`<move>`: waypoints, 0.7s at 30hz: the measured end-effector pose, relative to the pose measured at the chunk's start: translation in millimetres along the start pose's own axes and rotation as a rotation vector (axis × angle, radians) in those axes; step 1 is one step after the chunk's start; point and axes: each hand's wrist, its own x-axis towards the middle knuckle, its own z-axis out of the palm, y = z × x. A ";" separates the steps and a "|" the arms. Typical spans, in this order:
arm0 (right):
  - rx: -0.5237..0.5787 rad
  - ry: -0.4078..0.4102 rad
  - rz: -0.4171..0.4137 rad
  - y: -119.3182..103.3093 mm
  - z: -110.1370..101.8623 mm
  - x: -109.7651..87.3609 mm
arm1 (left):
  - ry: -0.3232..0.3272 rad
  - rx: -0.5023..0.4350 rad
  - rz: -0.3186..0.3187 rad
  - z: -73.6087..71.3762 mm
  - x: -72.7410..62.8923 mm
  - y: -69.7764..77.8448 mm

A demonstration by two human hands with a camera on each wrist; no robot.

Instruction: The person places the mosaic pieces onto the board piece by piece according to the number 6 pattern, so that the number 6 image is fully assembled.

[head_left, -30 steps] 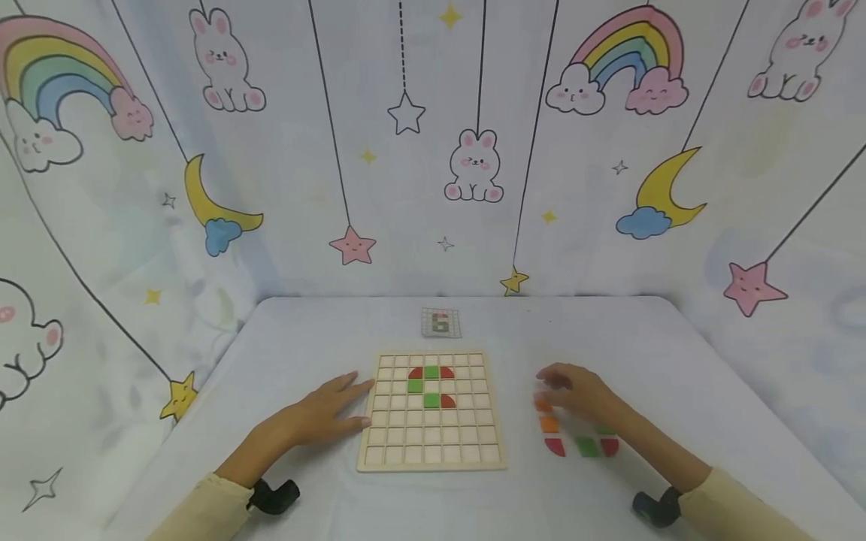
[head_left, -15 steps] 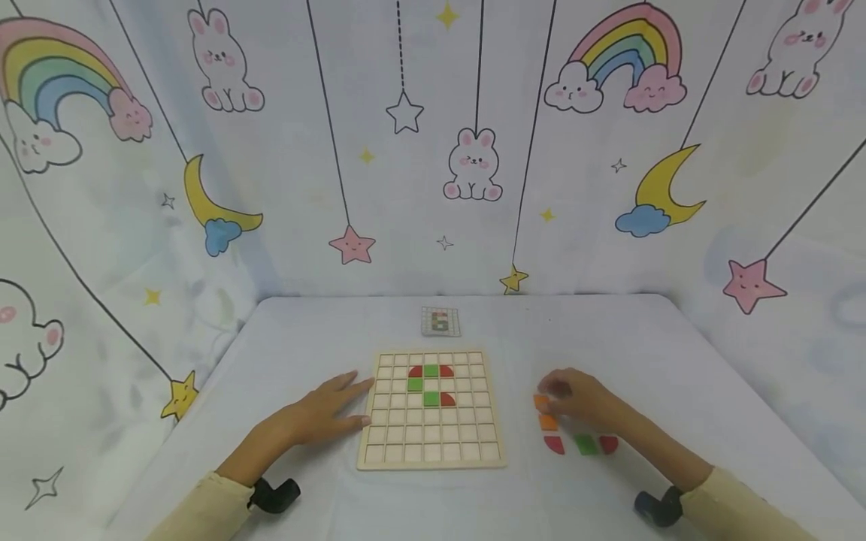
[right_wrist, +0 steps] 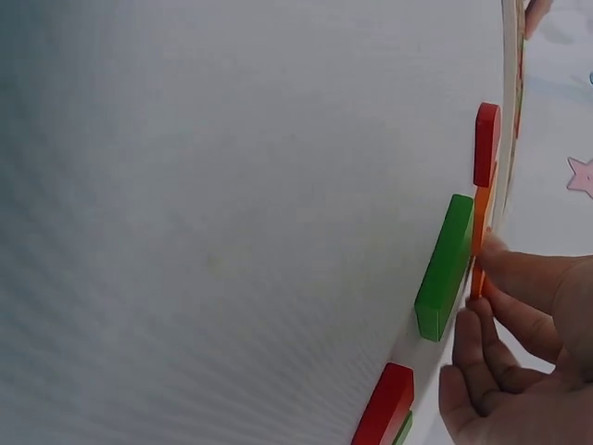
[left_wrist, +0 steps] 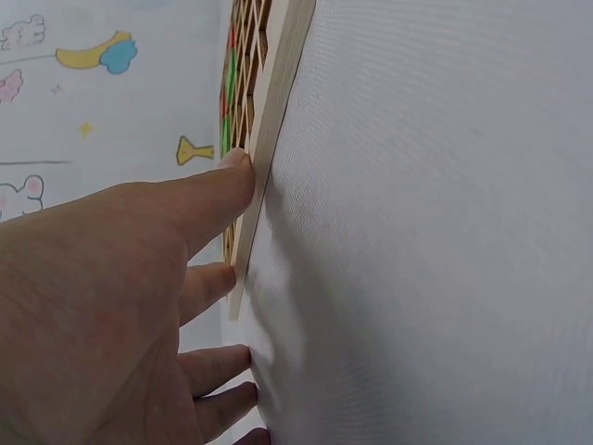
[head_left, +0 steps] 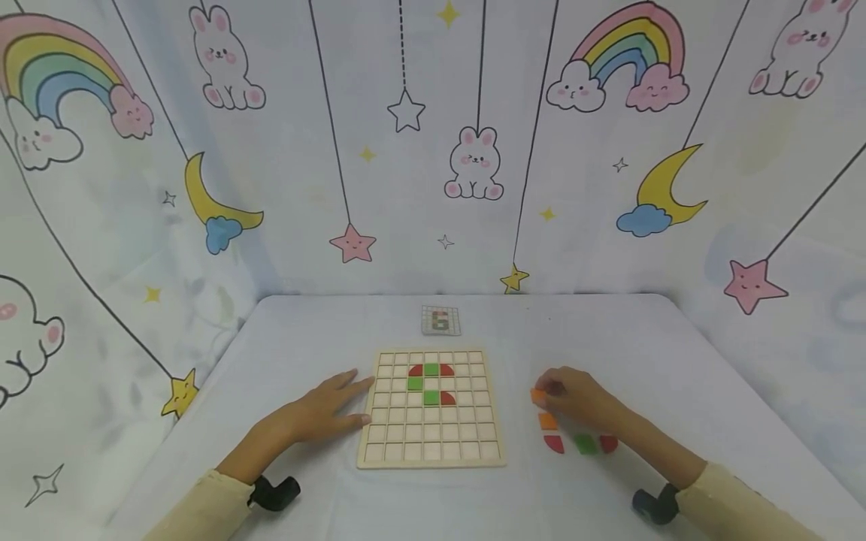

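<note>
My left hand (head_left: 328, 409) lies with spread fingers at the left edge of a wooden grid board (head_left: 433, 464); thumb and a finger touch its side in the left wrist view. Set in the board are green square tiles (head_left: 431, 397) and red quarter-round tiles (head_left: 448, 399). To the board's right, my right hand (head_left: 575, 394) pinches an orange square tile (head_left: 537, 396) between thumb and finger; the fingers partly cover it. Just below it lies a second orange tile (head_left: 549, 421). The right wrist view shows a green tile (right_wrist: 445, 269) close to the thumb.
A small pattern card (head_left: 440, 321) lies behind the board. Loose tiles near my right forearm include a red quarter-round (head_left: 553, 445), a green one (head_left: 585, 444) and another red one (head_left: 609, 444). A printed cloth backdrop (head_left: 291, 150) rises behind the white table (head_left: 304, 323).
My right hand has come down onto the far orange tile, pinched it and shifted it slightly left, away from the other orange tile. The left hand stays at the board's edge.
</note>
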 end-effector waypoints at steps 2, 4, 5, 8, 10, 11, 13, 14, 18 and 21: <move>0.010 0.002 -0.011 -3.6 0.2 1.0 | -0.002 0.003 -0.001 0.1 0.5 -0.4; 0.018 0.005 -0.018 -8.6 0.4 2.6 | -0.005 0.002 -0.004 0.3 1.1 -0.8; 0.021 0.005 -0.026 -11.3 0.6 3.9 | -0.006 0.000 -0.005 0.3 1.4 -0.8; 0.013 0.006 -0.025 -21.8 2.8 9.3 | -0.007 -0.003 -0.007 0.5 1.9 -1.1; -0.001 0.006 -0.036 -30.6 4.9 13.4 | -0.007 -0.003 -0.007 0.4 1.8 -0.9; -0.008 0.007 -0.050 -34.8 6.1 15.8 | -0.007 -0.004 -0.008 0.2 1.6 -0.6; -0.011 0.007 -0.050 -44.0 9.5 21.5 | -0.008 -0.001 -0.009 -0.2 1.4 -0.1; -0.011 0.006 -0.053 -48.5 11.4 24.5 | -0.008 -0.001 -0.010 -0.5 1.2 0.2; -0.014 -0.003 -0.041 -65.9 22.0 37.9 | -0.010 0.002 -0.017 -0.9 1.3 0.8; -0.007 -0.022 -0.040 -79.6 32.7 45.9 | -0.016 -0.005 -0.023 -0.3 1.4 0.7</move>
